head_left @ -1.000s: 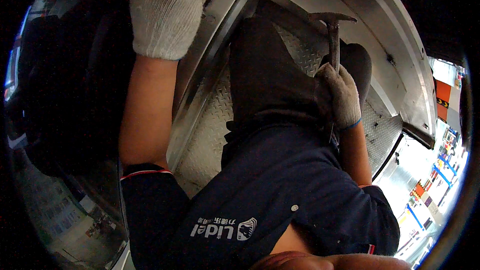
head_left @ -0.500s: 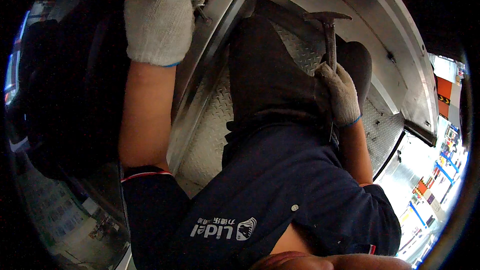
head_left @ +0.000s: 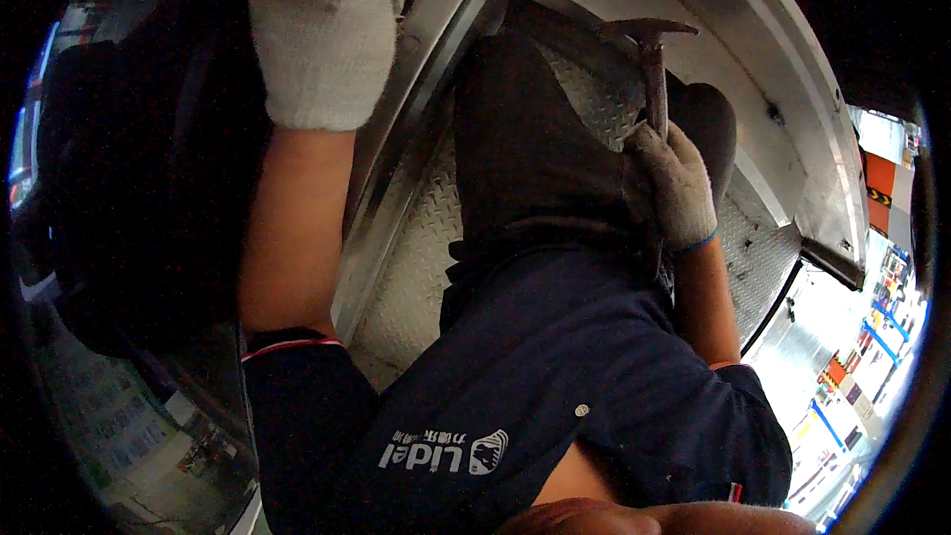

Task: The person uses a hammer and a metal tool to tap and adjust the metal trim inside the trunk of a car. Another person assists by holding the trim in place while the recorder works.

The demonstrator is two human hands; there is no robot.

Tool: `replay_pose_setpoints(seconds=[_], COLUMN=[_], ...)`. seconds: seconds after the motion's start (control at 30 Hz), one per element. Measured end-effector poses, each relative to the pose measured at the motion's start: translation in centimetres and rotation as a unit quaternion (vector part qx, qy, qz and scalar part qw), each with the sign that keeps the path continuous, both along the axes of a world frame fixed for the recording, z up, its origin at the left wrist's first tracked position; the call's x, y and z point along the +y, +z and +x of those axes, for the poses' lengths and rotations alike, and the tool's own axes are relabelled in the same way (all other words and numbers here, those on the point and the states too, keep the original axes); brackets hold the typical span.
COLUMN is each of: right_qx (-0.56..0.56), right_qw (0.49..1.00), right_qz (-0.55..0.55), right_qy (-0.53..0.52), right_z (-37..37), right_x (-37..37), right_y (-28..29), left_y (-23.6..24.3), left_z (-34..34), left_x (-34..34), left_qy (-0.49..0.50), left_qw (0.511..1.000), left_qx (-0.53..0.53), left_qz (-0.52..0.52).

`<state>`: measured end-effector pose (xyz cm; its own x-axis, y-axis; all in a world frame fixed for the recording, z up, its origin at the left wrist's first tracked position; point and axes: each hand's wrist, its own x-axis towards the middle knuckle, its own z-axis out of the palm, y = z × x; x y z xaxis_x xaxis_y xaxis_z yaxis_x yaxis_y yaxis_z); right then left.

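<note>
- Head view: fisheye at the wearer's head, facing steeply down over the navy shirt (head_left: 535,347).
- Range: close to the shirt; treadplate floor (head_left: 416,253) lies farther, below it.
- Coverage: reaches the bright background (head_left: 827,421), well right of the shirt.

Looks like an industrial workshop to me: a person (head_left: 575,337) in knitted work gloves (head_left: 322,69) grips a hammer (head_left: 655,69) inside a bare-metal enclosure (head_left: 436,15), with raised-tread plate flooring (head_left: 421,253) and a curved silvery wall (head_left: 728,50). Off to that person's right, a brightly lit area shows blue frames (head_left: 825,423), an orange panel (head_left: 879,170) and black-and-yellow chevrons (head_left: 878,197).
</note>
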<state>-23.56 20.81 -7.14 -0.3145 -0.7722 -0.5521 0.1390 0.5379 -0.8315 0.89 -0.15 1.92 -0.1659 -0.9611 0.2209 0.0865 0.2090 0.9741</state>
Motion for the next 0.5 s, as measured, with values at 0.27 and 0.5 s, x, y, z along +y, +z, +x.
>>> replay_pose_setpoints(seconds=[0.27, 0.5], right_qx=[0.246, 0.358], right_qw=[0.935, 0.838], right_qz=[-0.244, -0.319], right_qy=[0.077, 0.258], right_z=[-0.4, 2.4], right_x=[-5.2, -8.1], right_y=[12.1, 19.7], left_y=[-1.7, -1.7], left_z=[-0.1, 0.9], left_x=[0.0, 0.4], left_qy=[0.053, -0.018], left_qw=[0.992, 0.994], left_qx=[-0.09, -0.102], left_qz=[-0.065, -0.042])
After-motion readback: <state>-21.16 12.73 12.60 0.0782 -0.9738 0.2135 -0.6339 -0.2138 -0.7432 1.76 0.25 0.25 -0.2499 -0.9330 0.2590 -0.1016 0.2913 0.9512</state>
